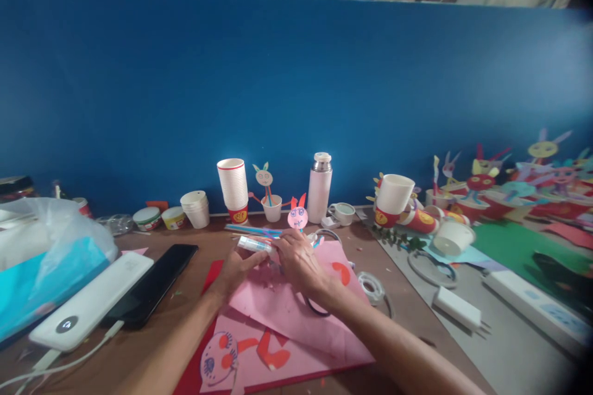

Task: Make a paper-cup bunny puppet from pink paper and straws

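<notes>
My left hand (241,268) is closed around a small white tube (254,245) with a pale blue label, above pink paper. Beside it, my right hand (299,259) has its fingers bent together near the tube's right end; what they hold is hidden. A pink paper rabbit face (297,217) with red ears shows just above my right hand. Under both hands lie pink paper sheets (296,315) on a red sheet (192,355). On them rest a drawn pink face cutout (218,358) and orange-red paper pieces (273,355).
Stacked paper cups (233,188), a rabbit figure in a cup (272,208) and a white bottle (319,191) stand behind. A phone (152,284) and power bank (92,302) lie left. A power strip (537,308), charger (458,308) and more cup figures (482,188) are right.
</notes>
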### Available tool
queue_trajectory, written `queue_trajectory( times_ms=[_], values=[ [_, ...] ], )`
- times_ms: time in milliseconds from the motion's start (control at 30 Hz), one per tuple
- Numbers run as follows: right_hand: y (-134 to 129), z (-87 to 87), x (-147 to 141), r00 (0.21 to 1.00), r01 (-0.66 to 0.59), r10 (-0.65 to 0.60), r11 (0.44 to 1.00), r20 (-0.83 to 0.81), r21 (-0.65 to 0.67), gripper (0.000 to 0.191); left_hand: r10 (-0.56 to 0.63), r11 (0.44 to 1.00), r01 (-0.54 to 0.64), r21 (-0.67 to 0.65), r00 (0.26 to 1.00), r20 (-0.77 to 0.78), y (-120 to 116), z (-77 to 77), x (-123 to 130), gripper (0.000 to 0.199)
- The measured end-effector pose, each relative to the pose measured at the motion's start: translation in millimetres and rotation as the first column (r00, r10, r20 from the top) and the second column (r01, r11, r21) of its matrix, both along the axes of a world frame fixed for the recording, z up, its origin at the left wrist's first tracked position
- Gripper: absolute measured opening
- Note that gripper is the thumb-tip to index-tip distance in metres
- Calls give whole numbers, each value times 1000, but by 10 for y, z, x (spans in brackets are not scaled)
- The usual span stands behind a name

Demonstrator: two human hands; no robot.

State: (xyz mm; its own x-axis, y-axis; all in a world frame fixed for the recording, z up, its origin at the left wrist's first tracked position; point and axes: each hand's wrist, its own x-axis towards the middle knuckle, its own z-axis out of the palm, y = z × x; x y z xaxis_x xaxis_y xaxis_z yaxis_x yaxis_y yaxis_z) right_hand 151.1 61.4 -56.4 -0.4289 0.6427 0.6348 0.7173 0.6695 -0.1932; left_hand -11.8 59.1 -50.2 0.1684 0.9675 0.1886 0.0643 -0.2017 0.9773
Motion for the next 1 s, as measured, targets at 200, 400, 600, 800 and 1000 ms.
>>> queue_trajectory(
  times_ms=[200,400,600,800,1000],
  values=[
    [2,16,14,1000,29,-29,999,0,-17,12,97,995,-97,14,995,19,-12,-26,46,19],
    [6,13,10,999,44,-44,999,8,-17,16,266,959,-259,111,962,-54,17,-88,0,17],
    [-9,21,6,997,70,-69,997,27,-26,17,198,970,-188,156,979,-51,-96,17,51,10],
    [-26,8,-1,997,80,-79,997,14,-24,19,136,964,-119,238,989,-56,-141,70,143,4],
    [-42,-3,-3,998,63,-62,998,-19,11,27,205,965,-191,178,977,-60,-141,116,185,6]
  ],
)
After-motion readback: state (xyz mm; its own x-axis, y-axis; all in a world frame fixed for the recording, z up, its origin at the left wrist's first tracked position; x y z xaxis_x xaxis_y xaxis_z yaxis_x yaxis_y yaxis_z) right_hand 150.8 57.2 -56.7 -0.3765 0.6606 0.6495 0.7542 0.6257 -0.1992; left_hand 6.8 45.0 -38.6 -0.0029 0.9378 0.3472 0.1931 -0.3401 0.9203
